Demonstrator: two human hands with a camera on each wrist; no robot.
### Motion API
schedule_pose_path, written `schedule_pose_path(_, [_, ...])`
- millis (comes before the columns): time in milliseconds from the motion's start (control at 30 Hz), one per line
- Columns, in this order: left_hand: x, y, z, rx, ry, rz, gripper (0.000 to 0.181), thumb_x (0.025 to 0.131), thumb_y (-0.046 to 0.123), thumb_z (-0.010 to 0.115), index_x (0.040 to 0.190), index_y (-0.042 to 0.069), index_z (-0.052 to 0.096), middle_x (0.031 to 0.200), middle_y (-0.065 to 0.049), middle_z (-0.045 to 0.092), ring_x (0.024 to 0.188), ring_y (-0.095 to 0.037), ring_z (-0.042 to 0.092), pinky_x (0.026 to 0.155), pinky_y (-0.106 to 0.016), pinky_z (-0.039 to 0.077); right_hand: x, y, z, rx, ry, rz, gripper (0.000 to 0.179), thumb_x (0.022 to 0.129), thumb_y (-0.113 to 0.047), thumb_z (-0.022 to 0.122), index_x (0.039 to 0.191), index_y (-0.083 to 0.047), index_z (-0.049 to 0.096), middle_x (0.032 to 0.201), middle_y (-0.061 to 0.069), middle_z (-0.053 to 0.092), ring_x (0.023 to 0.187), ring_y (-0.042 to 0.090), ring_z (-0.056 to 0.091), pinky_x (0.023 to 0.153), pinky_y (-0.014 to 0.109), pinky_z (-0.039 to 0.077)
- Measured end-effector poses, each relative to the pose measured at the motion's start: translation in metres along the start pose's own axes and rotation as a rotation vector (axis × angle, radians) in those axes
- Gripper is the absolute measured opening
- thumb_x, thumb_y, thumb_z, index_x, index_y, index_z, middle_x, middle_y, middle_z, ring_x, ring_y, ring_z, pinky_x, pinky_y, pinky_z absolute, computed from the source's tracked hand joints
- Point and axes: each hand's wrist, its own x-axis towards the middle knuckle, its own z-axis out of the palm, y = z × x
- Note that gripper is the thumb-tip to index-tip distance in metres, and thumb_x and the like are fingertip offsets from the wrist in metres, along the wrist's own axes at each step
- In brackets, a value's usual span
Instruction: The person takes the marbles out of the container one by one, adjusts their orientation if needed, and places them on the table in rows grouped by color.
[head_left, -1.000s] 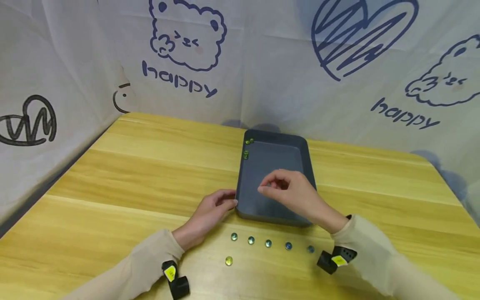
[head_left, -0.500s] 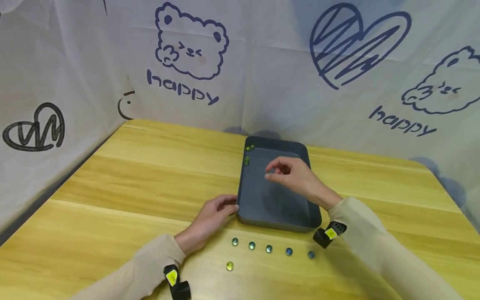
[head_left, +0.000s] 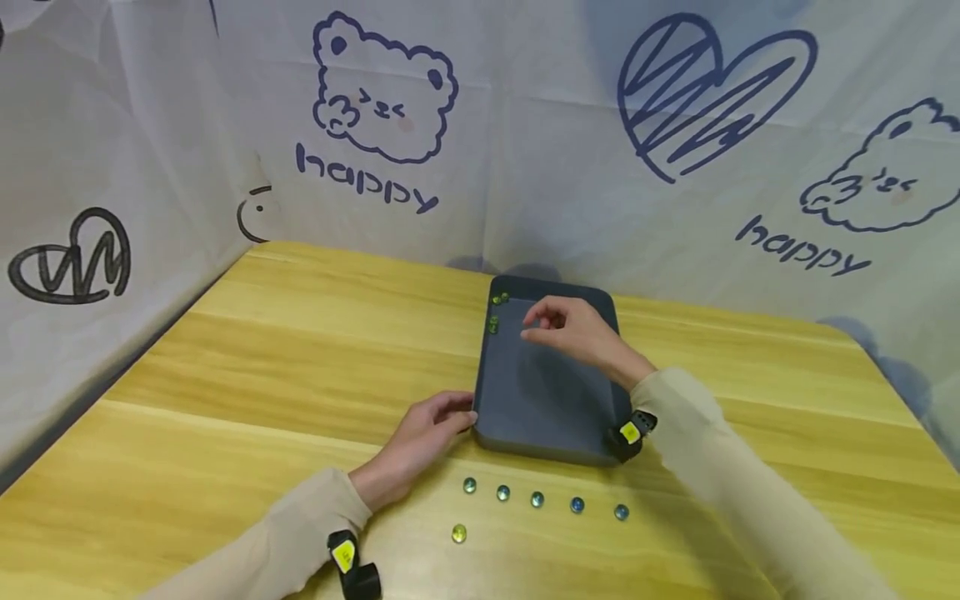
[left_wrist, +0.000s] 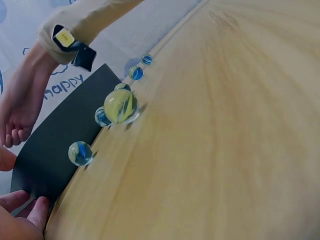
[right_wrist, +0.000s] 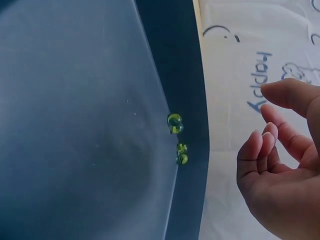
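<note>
Your right hand (head_left: pixel 573 331) hangs over the tray (head_left: pixel 517 408), thumb and forefinger apart, holding nothing visible; your left hand (head_left: pixel 416 437), loosely bent, touches the tray's left side. The yellow marble (head_left: pixel 459 533) lies on the surface (head_left: pixel 262 350) off the tray's near end, outside the row of blue marbles (head_left: pixel 577 505), nearer your left hand.

tray (head_left: pixel 555 408): smooth, matt | marbles (left_wrist: pixel 121 106): glossy glass | table (head_left: pixel 300 333): wood-grained | backdrop (head_left: pixel 547 175): creased cloth

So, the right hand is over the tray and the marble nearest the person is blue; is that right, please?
Only the colour is wrong: that marble is yellow, as the head view shows; the right hand is over the tray.
</note>
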Motion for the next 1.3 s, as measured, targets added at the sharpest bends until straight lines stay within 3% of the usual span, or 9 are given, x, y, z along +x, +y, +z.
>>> schedule_pose_path(433, [0.001,-0.001,0.001,0.005,0.007,0.009,0.04,0.095,0.015,0.058,0.13,-0.003,0.056,0.127,-0.014,0.059,0.119,-0.027,0.052,0.102,-0.043,0.041,0.031,0.006,0.011,0.051,0.054,0.099,0.02,0.093,-0.02,0.064,0.108,-0.007,0.066,0.091,0.007,0.055,0.083,0.024,0.05,0.073,0.035,0.043])
schedule_pose_path(767, [-0.002,0.0,0.003,0.01,0.023,0.002,0.039,0.094,0.015,0.058,0.129,-0.003,0.056,0.126,-0.014,0.059,0.119,-0.027,0.052,0.102,-0.043,0.041,0.054,0.023,0.034,0.113,0.112,0.147,0.017,0.093,-0.018,0.065,0.104,-0.005,0.068,0.095,0.008,0.059,0.08,0.023,0.05,0.068,0.033,0.041])
schedule_pose_path(1100, [-0.002,-0.005,0.003,0.007,0.014,-0.029,0.039,0.094,0.015,0.058,0.129,-0.002,0.056,0.125,-0.012,0.06,0.117,-0.025,0.053,0.101,-0.043,0.042,0.06,0.044,0.05,0.15,0.111,0.194,0.019,0.094,-0.015,0.062,0.105,-0.001,0.069,0.106,0.012,0.066,0.08,0.021,0.058,0.07,0.031,0.048])
schedule_pose_path(1300, [-0.001,-0.001,0.003,0.01,0.006,-0.002,0.039,0.095,0.016,0.057,0.13,-0.002,0.056,0.126,-0.013,0.059,0.118,-0.026,0.053,0.101,-0.043,0.042,0.063,0.046,0.049,0.146,0.111,0.18,0.021,0.094,-0.015,0.062,0.107,0.0,0.069,0.11,0.014,0.065,0.087,0.024,0.06,0.075,0.034,0.051])
